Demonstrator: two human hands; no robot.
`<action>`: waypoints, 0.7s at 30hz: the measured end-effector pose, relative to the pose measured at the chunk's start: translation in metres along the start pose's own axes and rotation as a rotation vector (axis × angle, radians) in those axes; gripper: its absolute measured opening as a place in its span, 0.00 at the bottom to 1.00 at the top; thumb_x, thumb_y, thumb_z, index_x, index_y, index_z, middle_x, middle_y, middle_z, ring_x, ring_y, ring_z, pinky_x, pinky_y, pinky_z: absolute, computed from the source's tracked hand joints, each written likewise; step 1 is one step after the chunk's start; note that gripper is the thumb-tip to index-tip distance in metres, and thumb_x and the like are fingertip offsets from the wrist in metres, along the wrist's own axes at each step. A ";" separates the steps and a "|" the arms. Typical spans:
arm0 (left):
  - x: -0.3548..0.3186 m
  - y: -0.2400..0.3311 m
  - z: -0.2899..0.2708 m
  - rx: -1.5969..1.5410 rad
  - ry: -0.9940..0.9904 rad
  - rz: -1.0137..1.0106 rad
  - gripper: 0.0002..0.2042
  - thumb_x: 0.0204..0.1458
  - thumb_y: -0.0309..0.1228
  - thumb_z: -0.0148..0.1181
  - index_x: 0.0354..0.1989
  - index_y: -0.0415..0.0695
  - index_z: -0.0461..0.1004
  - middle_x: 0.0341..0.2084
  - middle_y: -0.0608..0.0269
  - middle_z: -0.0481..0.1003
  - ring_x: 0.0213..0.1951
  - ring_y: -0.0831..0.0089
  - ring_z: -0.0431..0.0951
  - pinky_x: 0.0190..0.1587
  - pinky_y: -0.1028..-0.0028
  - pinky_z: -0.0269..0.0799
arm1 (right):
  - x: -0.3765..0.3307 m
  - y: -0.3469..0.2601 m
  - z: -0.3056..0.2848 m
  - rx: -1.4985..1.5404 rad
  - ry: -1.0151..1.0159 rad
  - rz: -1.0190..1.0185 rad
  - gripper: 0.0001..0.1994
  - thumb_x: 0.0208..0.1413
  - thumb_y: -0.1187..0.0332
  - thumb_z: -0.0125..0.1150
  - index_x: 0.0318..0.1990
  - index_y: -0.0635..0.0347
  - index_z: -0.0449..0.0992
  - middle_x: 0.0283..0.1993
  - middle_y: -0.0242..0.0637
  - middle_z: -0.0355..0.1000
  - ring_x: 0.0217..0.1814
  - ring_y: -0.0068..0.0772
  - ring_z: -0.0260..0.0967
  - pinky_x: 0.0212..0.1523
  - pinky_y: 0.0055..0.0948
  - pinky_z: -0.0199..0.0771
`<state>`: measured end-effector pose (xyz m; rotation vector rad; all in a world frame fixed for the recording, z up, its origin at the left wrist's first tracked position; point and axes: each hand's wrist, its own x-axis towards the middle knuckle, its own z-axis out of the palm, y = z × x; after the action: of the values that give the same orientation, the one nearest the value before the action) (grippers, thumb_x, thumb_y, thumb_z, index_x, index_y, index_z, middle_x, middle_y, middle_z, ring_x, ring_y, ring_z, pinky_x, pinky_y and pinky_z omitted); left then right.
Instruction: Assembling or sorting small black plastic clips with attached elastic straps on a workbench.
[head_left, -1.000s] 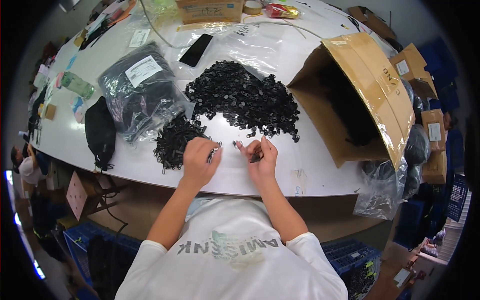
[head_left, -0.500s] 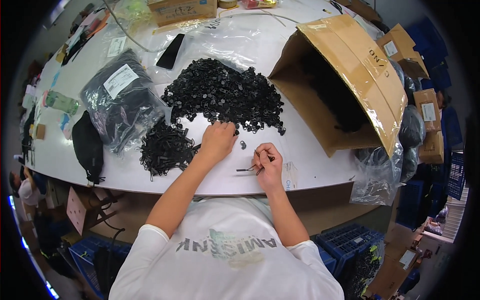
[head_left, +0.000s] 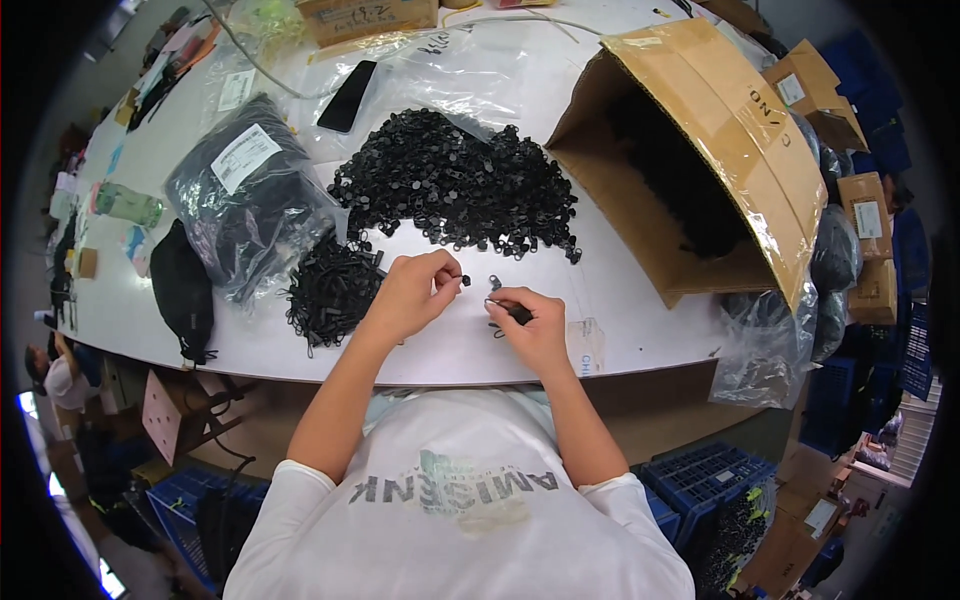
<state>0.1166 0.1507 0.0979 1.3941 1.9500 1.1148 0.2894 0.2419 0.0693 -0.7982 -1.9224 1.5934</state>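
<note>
My left hand [head_left: 412,294] pinches a small black plastic clip [head_left: 466,281] between thumb and fingertips, just above the white tabletop. Close on its right, my right hand [head_left: 537,326] is closed round a black cord pull [head_left: 519,314], whose thin loop hangs below the fingers. A loose dark clip [head_left: 494,282] lies on the table right beyond the right fingertips. Beyond both hands spreads a wide heap of small black clips [head_left: 450,180]. Left of my left wrist lies a tangled pile of black cord pulls [head_left: 330,295].
An open cardboard box [head_left: 625,235] with dark contents lies tipped on the right. At the left are a clear bag of black goods [head_left: 245,200] and a black pouch [head_left: 182,295]. A phone [head_left: 347,97] lies behind the heap; the table's near edge [head_left: 480,384] runs before me.
My left hand has come back from the heap toward me with a clip in its fingers. The right hand has turned, its fingers now pointing left, still gripping the cord pull.
</note>
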 end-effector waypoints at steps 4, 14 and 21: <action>-0.005 0.003 -0.006 -0.079 -0.049 -0.127 0.04 0.47 0.24 0.60 0.26 0.37 0.72 0.16 0.59 0.75 0.17 0.74 0.73 0.21 0.77 0.65 | 0.005 -0.014 0.006 -0.069 -0.032 -0.054 0.04 0.49 0.75 0.63 0.30 0.66 0.75 0.21 0.36 0.73 0.22 0.22 0.71 0.25 0.20 0.69; -0.014 0.008 -0.007 -0.087 -0.031 -0.115 0.06 0.48 0.26 0.60 0.24 0.37 0.71 0.13 0.62 0.72 0.16 0.75 0.71 0.21 0.77 0.65 | 0.006 -0.023 0.018 -0.727 -0.052 -0.491 0.05 0.52 0.69 0.60 0.28 0.58 0.73 0.16 0.31 0.66 0.17 0.30 0.67 0.18 0.30 0.67; -0.026 0.011 0.007 0.059 -0.026 -0.029 0.05 0.47 0.24 0.58 0.23 0.37 0.69 0.14 0.58 0.72 0.16 0.70 0.73 0.21 0.74 0.66 | 0.001 -0.018 0.016 -0.854 -0.245 -0.529 0.05 0.53 0.69 0.57 0.30 0.59 0.73 0.20 0.31 0.68 0.21 0.29 0.70 0.20 0.28 0.70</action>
<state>0.1366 0.1305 0.1017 1.3999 1.9931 1.0288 0.2753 0.2288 0.0845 -0.3207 -2.7308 0.5424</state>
